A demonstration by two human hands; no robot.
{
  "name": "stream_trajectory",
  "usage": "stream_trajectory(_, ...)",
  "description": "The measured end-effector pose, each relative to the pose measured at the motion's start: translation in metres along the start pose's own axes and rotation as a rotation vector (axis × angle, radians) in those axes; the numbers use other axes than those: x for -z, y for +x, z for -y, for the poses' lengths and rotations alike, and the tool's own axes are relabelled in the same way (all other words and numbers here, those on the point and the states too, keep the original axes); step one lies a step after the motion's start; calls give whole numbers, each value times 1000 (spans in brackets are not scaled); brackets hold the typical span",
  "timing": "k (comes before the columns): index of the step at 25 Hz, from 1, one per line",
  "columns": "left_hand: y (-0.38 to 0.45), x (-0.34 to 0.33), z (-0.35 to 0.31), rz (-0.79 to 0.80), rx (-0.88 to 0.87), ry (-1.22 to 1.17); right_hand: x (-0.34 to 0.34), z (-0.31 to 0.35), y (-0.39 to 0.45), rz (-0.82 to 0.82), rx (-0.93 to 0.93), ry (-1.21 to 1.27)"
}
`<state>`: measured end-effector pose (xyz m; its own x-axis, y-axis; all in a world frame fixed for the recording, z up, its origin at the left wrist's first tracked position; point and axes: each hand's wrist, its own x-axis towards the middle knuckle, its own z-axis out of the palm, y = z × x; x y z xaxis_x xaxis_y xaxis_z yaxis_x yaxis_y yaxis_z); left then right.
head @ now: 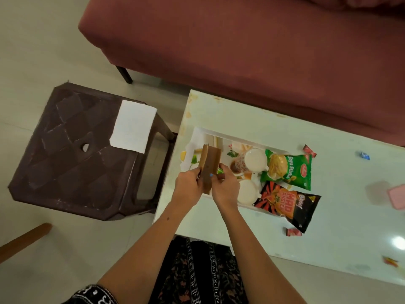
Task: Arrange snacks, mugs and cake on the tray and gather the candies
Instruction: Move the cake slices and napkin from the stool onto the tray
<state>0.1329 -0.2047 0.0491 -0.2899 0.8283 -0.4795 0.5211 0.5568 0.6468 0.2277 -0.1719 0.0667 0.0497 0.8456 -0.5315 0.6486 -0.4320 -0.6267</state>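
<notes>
A white flowered tray [228, 143] lies on the pale table [285, 128]. Over its left end, my left hand [189, 187] and my right hand [225, 185] together grip a brown cardboard cake box [209, 165], held upright. On the tray stand two white mugs [255, 160], [247, 191]. A green Soya Sticks packet [289, 170] and a black-orange Mad Angles packet [289, 204] lie on the tray's right end, overhanging it. Candies lie loose on the table: red ones [309, 149], [293, 232], a blue one [365, 155] and a red-yellow one [390, 261].
A dark brown plastic stool [72, 154] with a folded white cloth [133, 126] stands left of the table. A maroon sofa [241, 40] runs behind it. A pink object [397, 197] lies at the table's right edge. A wooden stick [24, 240] shows at the lower left.
</notes>
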Motion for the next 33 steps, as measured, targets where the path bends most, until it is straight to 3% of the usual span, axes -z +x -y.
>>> stream_trajectory(8, 15, -46, 25, -40, 51, -109, -21, -39, 29, 38, -52, 28)
stream_trajectory(18, 17, -51, 36, -44, 134, -150, -29, -50, 36, 85, -107, -24)
stream_trajectory(24, 12, 11, 52, -292, 198, -314, -28, -5, 28, -130, -21, 8)
stream_trajectory(30, 36, 110, 92, -601, 277, -278, -81, 80, 27, 160, 31, 127)
stream_trajectory(33, 62, 146, 110, -590, 328, -147, -119, 110, 35, 237, -19, 107)
